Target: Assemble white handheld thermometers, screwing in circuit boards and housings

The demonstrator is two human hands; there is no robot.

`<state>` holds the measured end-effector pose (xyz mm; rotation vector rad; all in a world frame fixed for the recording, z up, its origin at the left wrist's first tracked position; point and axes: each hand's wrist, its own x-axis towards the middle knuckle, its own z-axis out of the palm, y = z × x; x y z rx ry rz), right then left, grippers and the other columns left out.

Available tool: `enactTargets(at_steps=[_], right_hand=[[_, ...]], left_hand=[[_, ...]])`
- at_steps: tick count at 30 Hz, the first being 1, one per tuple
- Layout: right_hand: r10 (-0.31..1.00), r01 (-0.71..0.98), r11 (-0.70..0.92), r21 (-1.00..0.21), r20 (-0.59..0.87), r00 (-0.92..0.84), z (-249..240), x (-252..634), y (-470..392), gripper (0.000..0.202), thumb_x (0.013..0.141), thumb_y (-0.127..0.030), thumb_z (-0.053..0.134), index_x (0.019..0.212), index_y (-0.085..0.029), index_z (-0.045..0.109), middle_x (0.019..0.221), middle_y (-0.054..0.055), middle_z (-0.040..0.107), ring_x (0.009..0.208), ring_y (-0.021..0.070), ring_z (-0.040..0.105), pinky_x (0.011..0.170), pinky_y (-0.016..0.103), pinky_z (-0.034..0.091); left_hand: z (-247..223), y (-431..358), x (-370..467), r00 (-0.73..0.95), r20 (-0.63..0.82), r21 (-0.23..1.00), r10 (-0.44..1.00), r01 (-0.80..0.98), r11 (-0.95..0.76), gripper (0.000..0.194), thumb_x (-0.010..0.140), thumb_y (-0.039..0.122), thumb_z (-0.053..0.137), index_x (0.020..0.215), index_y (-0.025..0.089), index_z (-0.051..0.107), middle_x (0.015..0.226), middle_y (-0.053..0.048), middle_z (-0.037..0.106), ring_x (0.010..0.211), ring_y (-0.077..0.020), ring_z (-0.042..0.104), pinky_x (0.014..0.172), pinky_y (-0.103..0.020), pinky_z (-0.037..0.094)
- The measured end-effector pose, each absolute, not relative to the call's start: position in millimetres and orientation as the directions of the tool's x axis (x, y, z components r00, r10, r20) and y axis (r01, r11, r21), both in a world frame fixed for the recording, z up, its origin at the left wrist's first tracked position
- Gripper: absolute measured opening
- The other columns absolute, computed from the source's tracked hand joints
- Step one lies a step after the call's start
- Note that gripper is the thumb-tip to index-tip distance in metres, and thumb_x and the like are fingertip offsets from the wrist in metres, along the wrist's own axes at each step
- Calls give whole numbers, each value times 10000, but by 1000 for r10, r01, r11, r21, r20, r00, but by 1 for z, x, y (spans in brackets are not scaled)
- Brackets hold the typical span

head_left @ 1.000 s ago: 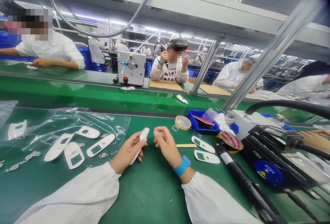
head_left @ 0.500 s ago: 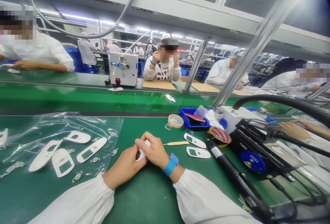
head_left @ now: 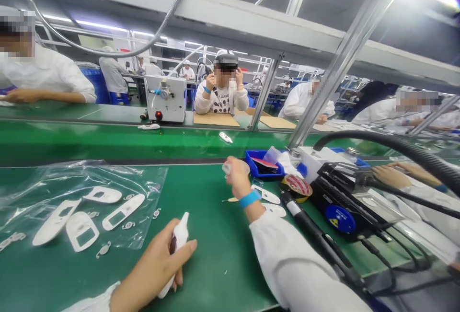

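My left hand (head_left: 161,259) is wrapped round a white, narrow-tipped device (head_left: 182,229), held tilted above the green mat at the lower middle. My right hand (head_left: 237,178) reaches out over the mat near the blue bin, its fingers closed round a small whitish, see-through piece (head_left: 227,168). Behind that hand, the round tape roll is partly hidden. Two white shell parts lie beside my right wrist, one of them a frame with a window (head_left: 266,195). The thin yellowish stick (head_left: 232,200) is mostly covered by my right hand.
On the left, a clear plastic bag (head_left: 149,192) bears several white shells and small parts. A blue bin (head_left: 266,170), red-and-white tape (head_left: 298,185) and a black device (head_left: 341,202) with cables stand at right. Another person (head_left: 221,96) sits opposite, beyond the green belt (head_left: 89,142).
My hands have separated. The right one moved forward and right with a small piece; the left moved down and left, keeping the white device, whose tip now shows. The view shifted slightly.
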<state>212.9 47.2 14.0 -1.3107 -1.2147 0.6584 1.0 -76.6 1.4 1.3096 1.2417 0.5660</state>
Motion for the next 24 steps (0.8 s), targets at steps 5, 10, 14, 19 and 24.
enactTargets(at_steps=[5,10,14,19,24], right_hand=[[968,614,145,-776,240,75,-13,158,65,141,780,-332,522,794,-191,521,663,-1,557,658,164,538,634,291,387],[972,769,204,-606,220,-84,-9,156,70,365,711,-349,624,1015,-177,515,907,97,592,828,234,562,681,323,384],[966,814,215,-539,243,-94,13,198,39,395,796,-424,488,1118,-196,481,884,69,600,777,199,561,646,301,385],[981,774,152,-614,191,-41,18,259,-25,232,811,-406,457,895,-220,566,672,-12,579,585,135,524,556,263,387],[985,820,102,-563,172,-5,-2,286,-48,196,826,-312,437,898,-198,580,713,21,583,656,160,522,616,298,411]], left_hand=[[23,-57,7,450,-408,898,795,40,438,257,723,392,573,767,198,410,662,36,520,431,-95,511,449,-241,446],[23,-44,5,488,-411,867,770,-53,496,296,710,321,625,892,180,440,838,-30,576,599,-143,604,591,-284,492],[18,-26,14,446,-383,863,809,-139,485,328,760,385,570,997,182,469,757,-28,570,530,-106,544,501,-240,470],[6,-5,31,433,-340,865,835,-204,458,310,767,330,578,1014,154,511,941,-99,596,662,-127,571,530,-225,491],[-7,-3,29,387,-349,868,854,-209,450,284,755,304,594,979,141,530,962,-102,595,636,-118,551,461,-209,460]])
